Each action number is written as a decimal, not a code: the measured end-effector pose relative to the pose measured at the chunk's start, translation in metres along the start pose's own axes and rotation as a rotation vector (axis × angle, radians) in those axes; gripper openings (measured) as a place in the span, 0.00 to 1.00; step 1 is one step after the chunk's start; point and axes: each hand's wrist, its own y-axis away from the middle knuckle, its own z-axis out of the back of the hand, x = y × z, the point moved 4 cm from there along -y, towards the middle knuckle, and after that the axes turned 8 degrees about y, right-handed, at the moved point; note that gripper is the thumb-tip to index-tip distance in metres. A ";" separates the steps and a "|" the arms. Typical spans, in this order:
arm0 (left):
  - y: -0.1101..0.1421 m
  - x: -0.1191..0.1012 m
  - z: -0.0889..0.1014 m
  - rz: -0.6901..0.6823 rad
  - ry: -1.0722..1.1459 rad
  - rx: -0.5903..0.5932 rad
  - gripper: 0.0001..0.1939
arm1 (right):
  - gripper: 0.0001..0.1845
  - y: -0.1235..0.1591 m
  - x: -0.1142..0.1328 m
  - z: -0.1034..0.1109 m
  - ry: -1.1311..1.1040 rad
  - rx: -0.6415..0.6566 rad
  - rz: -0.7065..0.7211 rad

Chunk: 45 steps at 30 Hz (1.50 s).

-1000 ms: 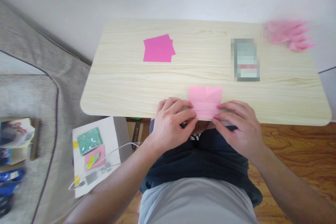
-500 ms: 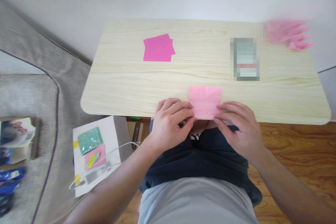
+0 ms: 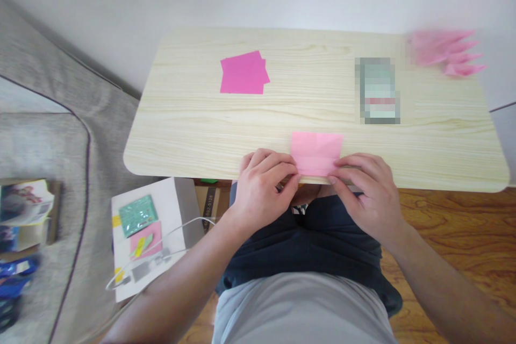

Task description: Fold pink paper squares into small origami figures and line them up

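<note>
"Firstly, where does the light pink sheet [image 3: 316, 146] lie?"

"At the near edge of the desk [image 3: 189, 137], between the two hands. A horizontal crease crosses it, and a short upright crease marks its far part."

"State of each grip?"

"Left hand [image 3: 266, 188]: closed on the sheet's lower left corner, fingers bent, thumb at the desk edge. Right hand [image 3: 368, 196]: closed on the lower right corner, thumb likewise at the edge."

"Other items on the desk?"

"Magenta sheets [image 3: 243, 74], overlapping unevenly, beyond the left hand. A rectangular object [image 3: 379, 91], pixelated and not identifiable, beyond the right hand. Pointed pink paper pieces [image 3: 447, 54] are grouped at the far right corner, partly blurred."

"And below, on the left?"

"A white box [image 3: 167, 199] bearing a green packet [image 3: 137, 215], a pink square [image 3: 155, 234] and a white cable [image 3: 177, 228]."
</note>
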 end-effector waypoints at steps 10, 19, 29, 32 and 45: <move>-0.005 -0.005 -0.003 0.060 -0.069 0.018 0.05 | 0.03 -0.005 -0.001 -0.003 0.045 0.023 -0.086; -0.006 -0.004 -0.003 0.062 -0.081 0.009 0.05 | 0.04 -0.008 -0.001 -0.003 0.078 0.041 -0.096; -0.008 -0.003 -0.004 0.064 -0.089 0.039 0.06 | 0.05 -0.015 -0.005 -0.002 0.106 0.118 -0.049; -0.008 -0.003 -0.005 0.064 -0.093 0.043 0.06 | 0.08 -0.017 -0.005 -0.001 0.107 0.126 -0.025; -0.013 -0.004 -0.001 0.132 -0.067 0.102 0.06 | 0.07 -0.022 0.002 -0.004 0.056 0.194 -0.004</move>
